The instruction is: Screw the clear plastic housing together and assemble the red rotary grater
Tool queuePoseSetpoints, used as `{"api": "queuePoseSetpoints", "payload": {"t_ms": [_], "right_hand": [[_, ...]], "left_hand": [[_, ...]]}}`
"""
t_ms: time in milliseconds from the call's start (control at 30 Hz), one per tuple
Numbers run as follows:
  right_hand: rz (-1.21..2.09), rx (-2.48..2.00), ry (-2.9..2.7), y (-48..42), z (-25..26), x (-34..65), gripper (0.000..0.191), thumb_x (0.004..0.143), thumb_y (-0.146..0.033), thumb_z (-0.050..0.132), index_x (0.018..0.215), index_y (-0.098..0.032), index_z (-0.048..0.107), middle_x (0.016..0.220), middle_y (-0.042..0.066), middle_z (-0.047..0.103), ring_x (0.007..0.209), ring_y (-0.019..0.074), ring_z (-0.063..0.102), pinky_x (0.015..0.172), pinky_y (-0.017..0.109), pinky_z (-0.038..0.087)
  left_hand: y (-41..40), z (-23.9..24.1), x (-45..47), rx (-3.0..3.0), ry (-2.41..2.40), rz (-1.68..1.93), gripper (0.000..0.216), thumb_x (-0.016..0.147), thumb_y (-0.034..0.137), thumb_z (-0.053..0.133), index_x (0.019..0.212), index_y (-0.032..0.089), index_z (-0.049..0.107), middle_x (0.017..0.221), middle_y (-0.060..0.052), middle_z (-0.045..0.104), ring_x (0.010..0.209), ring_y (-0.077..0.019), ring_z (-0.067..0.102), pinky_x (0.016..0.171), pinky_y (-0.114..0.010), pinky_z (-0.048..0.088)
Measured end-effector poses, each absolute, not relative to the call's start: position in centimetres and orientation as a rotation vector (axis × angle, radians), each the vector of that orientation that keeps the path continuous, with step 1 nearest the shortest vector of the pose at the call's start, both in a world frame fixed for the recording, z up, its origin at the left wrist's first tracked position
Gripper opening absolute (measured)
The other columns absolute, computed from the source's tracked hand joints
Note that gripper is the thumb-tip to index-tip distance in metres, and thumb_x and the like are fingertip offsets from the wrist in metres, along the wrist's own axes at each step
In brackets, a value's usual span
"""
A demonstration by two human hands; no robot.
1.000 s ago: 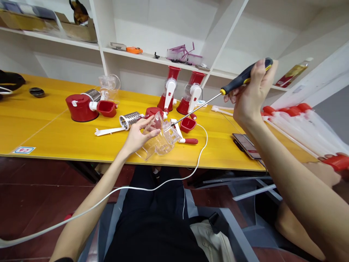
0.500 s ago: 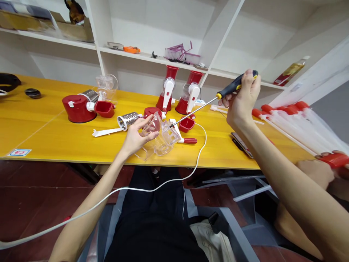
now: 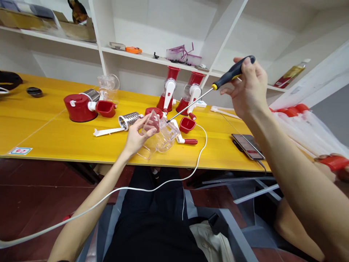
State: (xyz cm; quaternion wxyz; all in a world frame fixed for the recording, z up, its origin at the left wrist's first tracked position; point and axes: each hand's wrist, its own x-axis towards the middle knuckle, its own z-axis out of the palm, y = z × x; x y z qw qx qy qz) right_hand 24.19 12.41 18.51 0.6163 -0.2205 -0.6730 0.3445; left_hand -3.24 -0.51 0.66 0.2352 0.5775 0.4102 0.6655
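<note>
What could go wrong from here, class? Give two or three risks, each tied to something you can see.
The screwdriver tip sits in the clear housing right beside the left hand; a slip could jab that hand or crack the plastic. The right hand grips the long tool far from its tip, so aim may wobble. The phone lies near the table edge and might get knocked off.

Seated at centre, the person extends a bare left arm (image 3: pixel 95 203) from the lower left of the frame to mid-frame, where the left hand (image 3: pixel 136 135) has fingers and thumb curled in a grip. The right arm (image 3: pixel 294 174) rises from the lower right corner, and the right hand (image 3: pixel 250 90) is held high at upper right, fingers closed.
</note>
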Motion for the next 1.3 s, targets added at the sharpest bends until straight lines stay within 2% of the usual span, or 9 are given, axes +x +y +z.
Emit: {"api": "queuePoseSetpoints", "payload": {"t_ms": [100,233,400,533,667,833,1033,1133,1300], "right_hand": [[0.778,-0.494,-1.582,12.7,19.6,23.1,0.066,0.057,-0.068,0.079,0.098,-0.027,0.048,0.074,-0.001,0.048,0.067,0.0113,0.057,0.050,0.023,0.047],[0.831,-0.433,-1.676,12.2,21.6,20.9,0.051,0.066,-0.055,0.075,0.095,-0.028,0.042,0.087,-0.001,0.061,0.081,0.0129,0.065,0.053,0.021,0.050],[0.862,-0.429,-1.713,11.3,23.4,17.8,0.033,0.075,-0.041,0.068,0.098,-0.028,0.048,0.077,-0.003,0.056,0.059,0.0084,0.055,0.049,0.023,0.051],[0.843,-0.421,-1.731,10.9,24.1,16.1,0.028,0.081,-0.033,0.065,0.102,-0.027,0.048,0.070,-0.004,0.053,0.057,0.0091,0.055,0.050,0.023,0.052],[0.869,-0.411,-1.721,11.0,24.2,15.4,0.029,0.085,-0.022,0.055,0.113,-0.024,0.047,0.079,-0.004,0.057,0.060,0.0088,0.060,0.052,0.023,0.052],[0.906,-0.427,-1.706,10.7,23.8,14.9,0.029,0.084,-0.019,0.048,0.112,-0.027,0.044,0.083,-0.002,0.062,0.067,0.0103,0.064,0.054,0.023,0.052],[0.853,-0.408,-1.665,10.7,23.7,15.1,0.039,0.076,-0.030,0.070,0.106,-0.029,0.045,0.068,-0.007,0.048,0.058,0.0075,0.052,0.055,0.024,0.051],[0.879,-0.419,-1.678,11.1,24.0,15.4,0.044,0.070,-0.030,0.072,0.107,-0.031,0.049,0.073,-0.005,0.054,0.065,0.0104,0.057,0.062,0.027,0.053],[1.018,-0.477,-1.588,11.0,24.2,15.2,0.045,0.064,-0.023,0.056,0.106,-0.029,0.044,0.092,0.002,0.067,0.084,0.0171,0.068,0.072,0.032,0.055]], "left_hand": [[0.1,-0.1,-2.7,1.507,1.052,1.884,0.069,0.074,0.058,0.079,0.128,0.019,0.062,0.112,-0.012,0.070,0.089,-0.0212,0.072,0.073,-0.035,0.063],[0.4,-0.6,-2.1,1.435,0.975,1.919,0.066,0.075,0.055,0.080,0.126,0.020,0.060,0.106,-0.010,0.070,0.087,-0.0200,0.072,0.067,-0.029,0.064],[0.6,-0.9,-2.1,1.477,0.914,1.939,0.063,0.078,0.056,0.077,0.126,0.020,0.058,0.109,-0.009,0.068,0.089,-0.0202,0.072,0.067,-0.028,0.064],[0.7,-1.2,-2.2,1.519,0.939,1.957,0.064,0.080,0.058,0.075,0.129,0.021,0.057,0.111,-0.010,0.067,0.091,-0.0216,0.072,0.068,-0.030,0.063],[0.7,-1.4,-2.0,1.501,0.981,1.977,0.071,0.076,0.059,0.078,0.132,0.023,0.055,0.109,-0.009,0.065,0.092,-0.0224,0.071,0.066,-0.030,0.062],[0.5,-1.4,-1.8,1.477,0.993,1.980,0.071,0.074,0.058,0.080,0.131,0.024,0.056,0.109,-0.009,0.066,0.092,-0.0218,0.071,0.068,-0.030,0.062],[0.4,-1.4,-1.7,1.464,1.000,1.985,0.072,0.074,0.057,0.080,0.133,0.025,0.055,0.112,-0.009,0.065,0.093,-0.0215,0.070,0.071,-0.032,0.062],[0.4,-1.4,-1.7,1.462,1.003,1.983,0.070,0.074,0.056,0.080,0.132,0.025,0.055,0.111,-0.009,0.065,0.093,-0.0213,0.070,0.071,-0.032,0.062],[0.3,-1.5,-1.7,1.467,1.009,1.974,0.068,0.077,0.056,0.077,0.132,0.025,0.054,0.111,-0.009,0.064,0.093,-0.0209,0.070,0.074,-0.033,0.061]]}}
